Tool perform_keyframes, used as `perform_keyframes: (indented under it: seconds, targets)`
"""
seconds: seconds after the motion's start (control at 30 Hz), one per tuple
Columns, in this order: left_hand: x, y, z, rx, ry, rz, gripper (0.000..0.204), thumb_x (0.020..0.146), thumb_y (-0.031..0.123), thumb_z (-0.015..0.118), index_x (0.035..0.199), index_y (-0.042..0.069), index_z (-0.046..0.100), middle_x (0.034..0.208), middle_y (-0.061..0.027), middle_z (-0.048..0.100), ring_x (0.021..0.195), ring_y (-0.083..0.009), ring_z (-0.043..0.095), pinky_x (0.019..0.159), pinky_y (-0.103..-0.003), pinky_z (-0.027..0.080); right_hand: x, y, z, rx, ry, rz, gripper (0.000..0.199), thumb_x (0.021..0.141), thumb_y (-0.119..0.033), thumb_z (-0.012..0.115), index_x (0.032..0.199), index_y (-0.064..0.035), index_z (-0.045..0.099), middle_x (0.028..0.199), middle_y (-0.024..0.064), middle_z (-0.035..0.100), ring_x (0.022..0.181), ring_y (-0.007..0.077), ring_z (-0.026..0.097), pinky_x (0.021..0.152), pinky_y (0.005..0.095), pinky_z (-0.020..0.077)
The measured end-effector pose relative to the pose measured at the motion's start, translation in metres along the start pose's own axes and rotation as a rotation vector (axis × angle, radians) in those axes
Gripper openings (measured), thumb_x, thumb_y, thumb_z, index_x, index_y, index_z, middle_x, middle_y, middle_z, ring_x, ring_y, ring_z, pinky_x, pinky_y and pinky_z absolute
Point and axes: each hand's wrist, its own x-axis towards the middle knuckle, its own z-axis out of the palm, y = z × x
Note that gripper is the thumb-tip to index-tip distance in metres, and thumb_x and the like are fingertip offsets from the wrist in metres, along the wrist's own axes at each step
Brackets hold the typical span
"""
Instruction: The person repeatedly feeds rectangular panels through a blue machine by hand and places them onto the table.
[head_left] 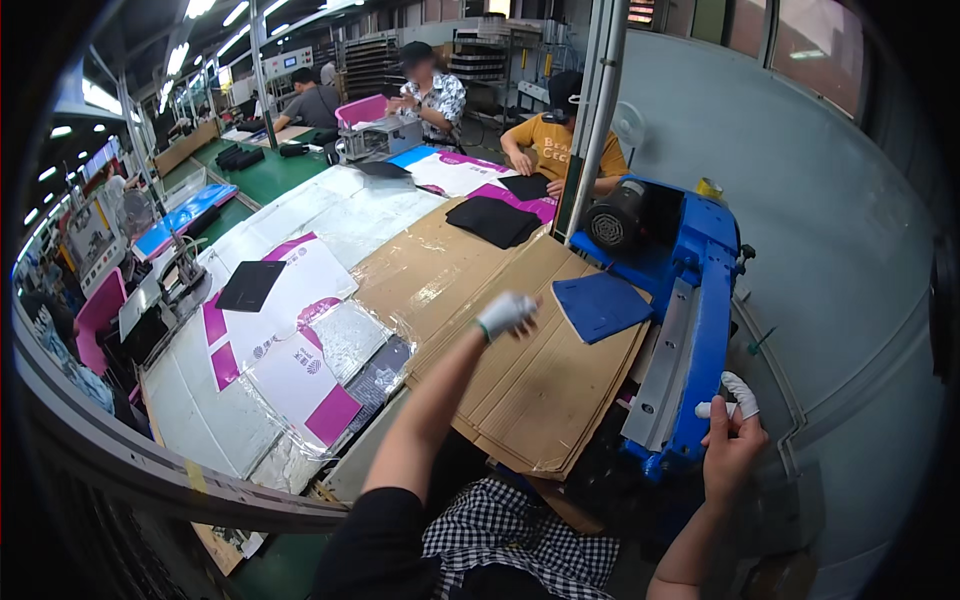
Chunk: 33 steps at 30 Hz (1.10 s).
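My left hand [508, 315] wears a white glove that leaves the fingertips bare. It hangs over the brown cardboard [520, 390], slightly blurred, fingers apart and nothing visible in them. Just to its right, a flat stack of dark blue pieces [601, 306] lies near the cardboard's right edge, apart from the hand. My right hand [735, 435] is raised beside the near end of a blue machine [700, 350] with a long metal bar. White coverings sit on some of its bent fingers, which stand apart and hold nothing I can see.
Black flat pieces [492, 222] lie farther back on the cardboard, and another black piece [250, 286] sits on white-and-purple sheets at left. A metal post [597, 110] rises by the machine. Across the table, a person in a yellow shirt [560, 145] handles a black piece.
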Motion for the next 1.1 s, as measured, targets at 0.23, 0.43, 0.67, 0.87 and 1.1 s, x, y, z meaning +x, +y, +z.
perform_keyframes:
  seconds: [0.23, 0.43, 0.67, 0.87, 1.1]
  targets:
    - [-0.040, -0.096, 0.114, -0.046, 0.487, 0.057, 0.028, 0.085, 0.031, 0.046, 0.085, 0.005, 0.055, 0.068, -0.0086, 0.060, 0.060, -0.0254, 0.055, 0.059, -0.034, 0.043, -0.004, 0.006, 0.003, 0.010, 0.017, -0.012, 0.025, 0.084, -0.014, 0.059, 0.104, 0.0003, 0.060, 0.058, 0.0039, 0.061, 0.041, 0.0077, 0.044, 0.041, 0.0188, 0.0347]
    - [-0.098, -0.069, 0.137, 0.119, 0.181, 0.195, 0.031, 0.085, 0.033, 0.045, 0.086, 0.004, 0.055, 0.072, -0.0115, 0.060, 0.065, -0.0276, 0.056, 0.061, -0.035, 0.044, -0.006, 0.011, 0.003, 0.067, 0.048, -0.041, 0.023, 0.085, -0.014, 0.058, 0.104, -0.0002, 0.060, 0.056, 0.0030, 0.059, 0.041, 0.0071, 0.043, 0.041, 0.0184, 0.0327]
    - [-0.105, -0.072, 0.137, 0.087, 0.113, 0.202, 0.031, 0.086, 0.032, 0.045, 0.089, 0.002, 0.055, 0.075, -0.0122, 0.060, 0.068, -0.0277, 0.057, 0.064, -0.035, 0.044, -0.008, 0.015, 0.002, 0.021, 0.038, -0.035, 0.023, 0.086, -0.014, 0.056, 0.103, 0.0001, 0.060, 0.055, 0.0022, 0.058, 0.040, 0.0065, 0.041, 0.040, 0.0184, 0.0313]
    - [-0.104, -0.075, 0.134, 0.004, 0.115, 0.210, 0.031, 0.087, 0.031, 0.044, 0.090, 0.002, 0.055, 0.076, -0.0118, 0.060, 0.069, -0.0273, 0.056, 0.064, -0.034, 0.044, -0.008, 0.013, 0.003, 0.041, 0.040, -0.031, 0.022, 0.087, -0.015, 0.055, 0.102, 0.0005, 0.061, 0.055, 0.0019, 0.058, 0.039, 0.0065, 0.039, 0.040, 0.0186, 0.0310]
    - [-0.107, -0.072, 0.132, -0.011, 0.093, 0.187, 0.031, 0.087, 0.030, 0.044, 0.091, 0.002, 0.055, 0.078, -0.0110, 0.061, 0.070, -0.0259, 0.056, 0.065, -0.032, 0.044, -0.009, 0.011, 0.004, -0.014, 0.065, -0.024, 0.022, 0.087, -0.016, 0.054, 0.101, 0.0005, 0.061, 0.054, 0.0017, 0.057, 0.039, 0.0065, 0.038, 0.040, 0.0188, 0.0307]
